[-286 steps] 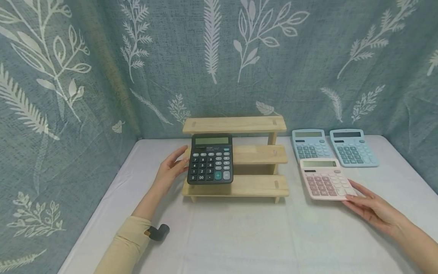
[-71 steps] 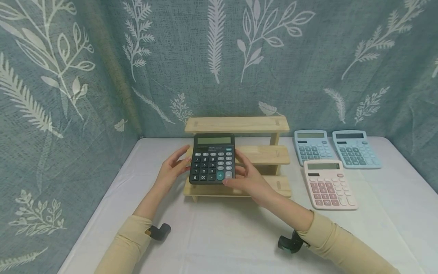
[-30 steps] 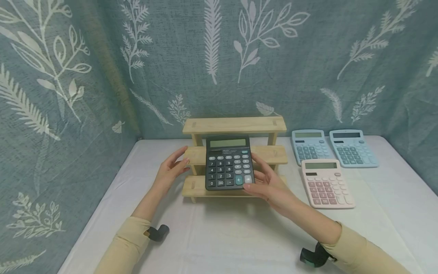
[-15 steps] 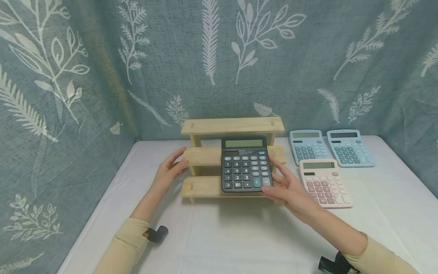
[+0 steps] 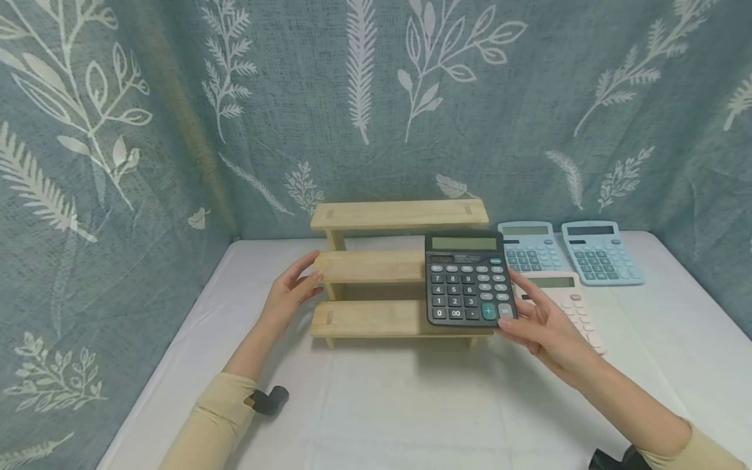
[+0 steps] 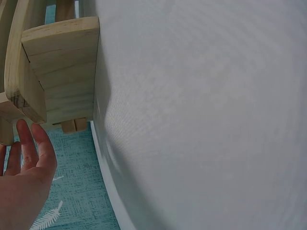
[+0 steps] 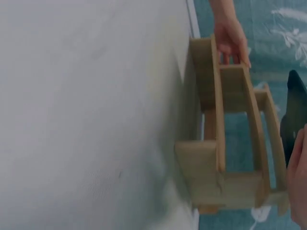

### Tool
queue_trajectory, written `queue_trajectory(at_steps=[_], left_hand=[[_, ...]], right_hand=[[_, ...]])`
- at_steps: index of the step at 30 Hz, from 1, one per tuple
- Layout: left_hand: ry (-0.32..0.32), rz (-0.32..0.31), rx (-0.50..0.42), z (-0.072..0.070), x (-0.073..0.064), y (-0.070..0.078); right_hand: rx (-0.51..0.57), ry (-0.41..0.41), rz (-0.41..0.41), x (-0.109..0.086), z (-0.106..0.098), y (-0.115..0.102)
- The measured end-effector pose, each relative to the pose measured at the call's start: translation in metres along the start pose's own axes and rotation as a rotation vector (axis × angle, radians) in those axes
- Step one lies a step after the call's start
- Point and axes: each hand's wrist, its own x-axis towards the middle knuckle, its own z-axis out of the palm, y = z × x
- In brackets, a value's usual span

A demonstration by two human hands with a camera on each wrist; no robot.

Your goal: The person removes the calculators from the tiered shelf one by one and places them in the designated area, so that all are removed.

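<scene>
My right hand (image 5: 555, 343) pinches a black desk calculator (image 5: 470, 277) by its lower right edge, thumb on the front corner and fingers behind. Its keys and screen face me. In the head view it overlaps the right end of a three-tier wooden display stand (image 5: 367, 318). The right wrist view catches only the calculator's dark edge (image 7: 293, 112) at far right. At the stand's left side, my left hand (image 5: 288, 294) holds the end of the middle tier. Its fingers bend toward the board's end in the left wrist view.
Two light blue calculators (image 5: 602, 258) lie on the white tablecloth (image 5: 405, 405) at the back right. Before them is a pink calculator (image 5: 578, 307), partly hidden by the right hand and black calculator. A patterned blue-green curtain (image 5: 329, 117) hangs behind and at the sides.
Earlier my right hand let go of the pink calculator and gripped the black one. Since then it has carried the black calculator rightward across the stand. My left hand stays at the stand's end.
</scene>
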Motion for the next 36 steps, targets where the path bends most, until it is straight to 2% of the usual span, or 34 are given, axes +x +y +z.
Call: queue_trajectory(at_steps=[5,12,23,30,36], left_hand=[[-0.001,-0.005,0.007,0.0,0.0,0.001],[-0.003,-0.003,0.011,0.0,0.001,0.0],[0.0,-0.005,0.027,0.0,0.001,0.0],[0.003,-0.014,0.043,0.0,0.0,0.001],[0.003,-0.01,0.043,0.001,0.0,0.002]], right_hand=[[-0.014,0.004,-0.022,-0.007,-0.015,-0.004],[0.022,-0.021,-0.069,-0.018,-0.035,-0.007],[0.168,-0.126,-0.128,-0.033,-0.081,-0.007],[0.23,-0.204,-0.125,-0.041,-0.112,-0.01],[0.259,-0.23,-0.127,-0.048,-0.136,-0.01]])
